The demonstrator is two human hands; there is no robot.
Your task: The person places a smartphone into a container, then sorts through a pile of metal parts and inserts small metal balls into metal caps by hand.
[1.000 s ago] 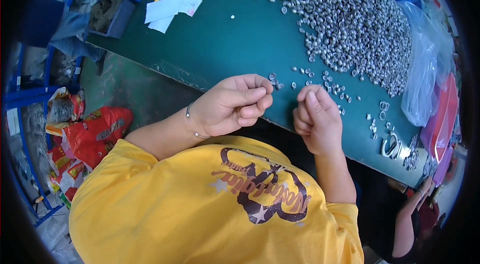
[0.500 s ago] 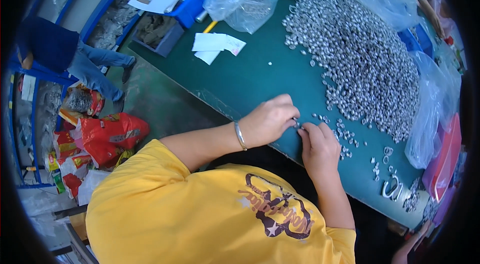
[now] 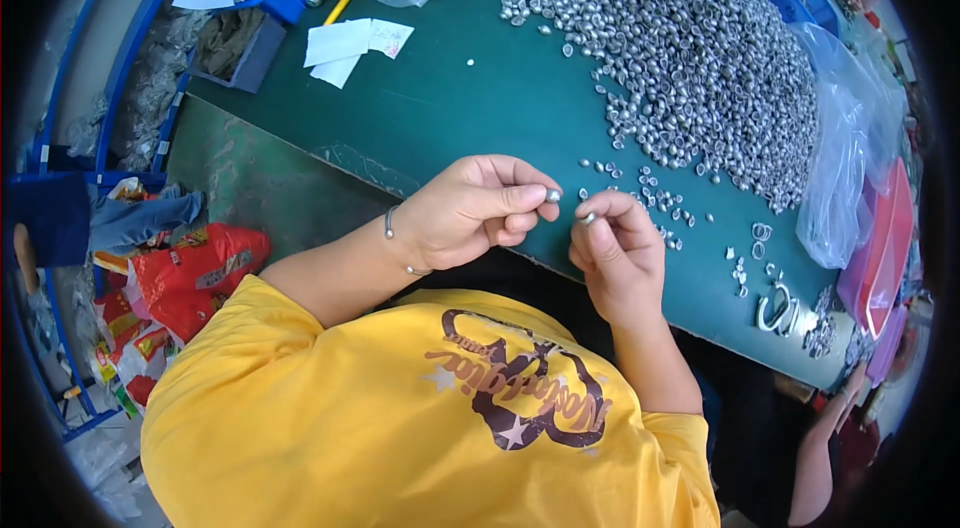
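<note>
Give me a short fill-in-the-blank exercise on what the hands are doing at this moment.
1. The left hand pinches a small silver piece between thumb and ____.
2. The right hand holds another small ____ piece at its fingertips.
3. The big pile of metal pieces lies on a ____ table top.

Missing words: forefinger; silver; green

Green-topped worktable [image 3: 470,118] — blue shelving [image 3: 120,78], perhaps cluttered floor [image 3: 150,268], left.
</note>
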